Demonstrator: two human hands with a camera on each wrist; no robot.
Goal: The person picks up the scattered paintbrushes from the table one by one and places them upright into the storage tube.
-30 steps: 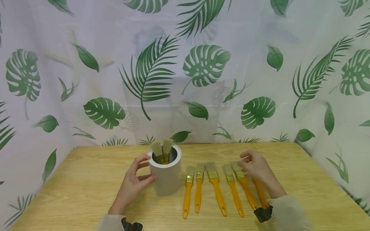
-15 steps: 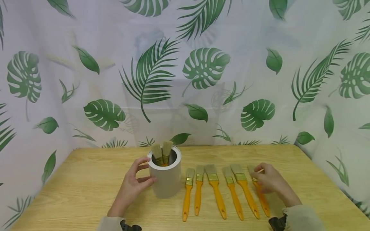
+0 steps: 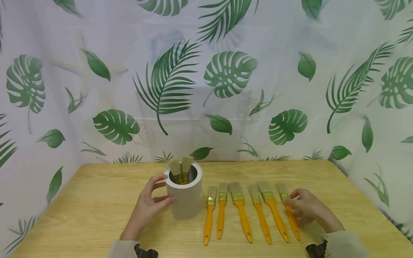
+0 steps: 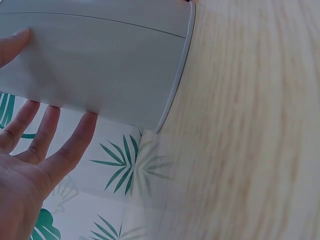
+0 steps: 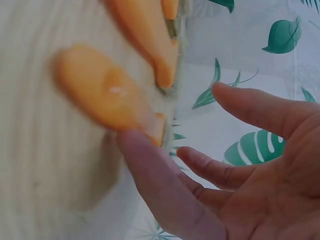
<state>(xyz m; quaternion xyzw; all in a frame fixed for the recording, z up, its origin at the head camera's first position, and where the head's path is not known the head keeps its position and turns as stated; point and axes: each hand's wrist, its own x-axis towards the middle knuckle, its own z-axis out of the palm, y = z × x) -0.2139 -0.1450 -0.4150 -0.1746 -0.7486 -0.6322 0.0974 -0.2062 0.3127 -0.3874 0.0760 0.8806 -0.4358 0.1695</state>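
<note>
A pale grey paint can (image 3: 184, 202) with a white rim holds two paintbrushes (image 3: 185, 168), bristles up. My left hand (image 3: 146, 206) holds the can's left side, thumb in front and fingers reaching round behind; in the left wrist view, its fingertips (image 4: 89, 117) meet the can wall. On the right, my right hand (image 3: 308, 208) is beside the rightmost paintbrush (image 3: 292, 218), which lies flat with bristles away from me. In the right wrist view, one finger (image 5: 165, 185) reaches that brush's orange handle (image 5: 100, 90), while the thumb (image 5: 250, 107) stands away from it.
Several more paintbrushes with orange handles lie in a row between the can and my right hand, among them a wide paintbrush (image 3: 240, 211). They rest on a light wooden table (image 3: 96, 200). A leaf-print cloth (image 3: 180, 89) hangs behind and at both sides.
My right hand has moved right and toward me, from over the brushes' bristles to beside the rightmost brush's handle. My left hand and the can have stayed put.
</note>
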